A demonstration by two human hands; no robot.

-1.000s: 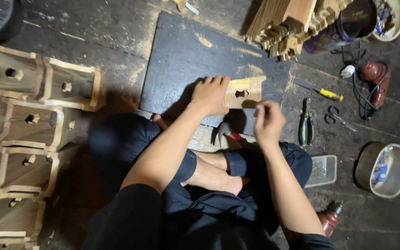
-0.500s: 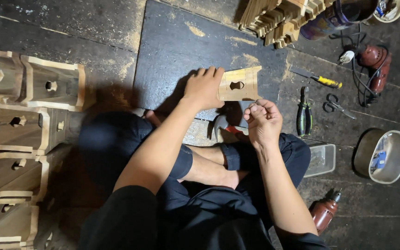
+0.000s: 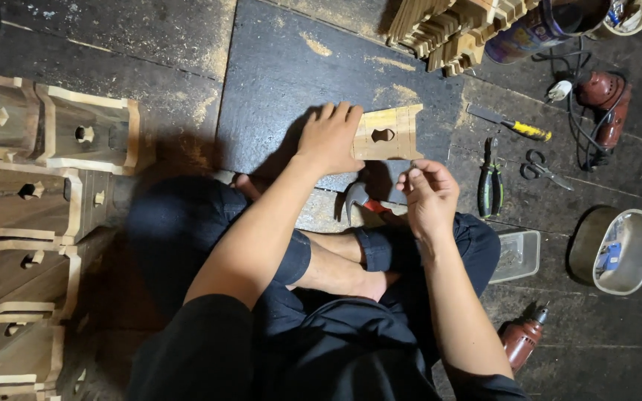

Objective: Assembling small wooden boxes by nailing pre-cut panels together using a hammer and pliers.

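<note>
While the left hand (image 3: 328, 139) presses flat on the wood piece (image 3: 386, 134) at frame center, the right hand (image 3: 429, 194) beside the hammer (image 3: 365, 200) pinches something too small to tell.

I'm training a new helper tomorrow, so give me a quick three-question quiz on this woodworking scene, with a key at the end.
1. True or false: the left hand rests on the small wooden piece.
2. Which tool lies nearest the knees? A) hammer B) scissors C) screwdriver
3. What lies between the right hand and the scissors?

Key
1. True; it presses on the piece's left end.
2. A.
3. The pliers, with dark handles.
</note>
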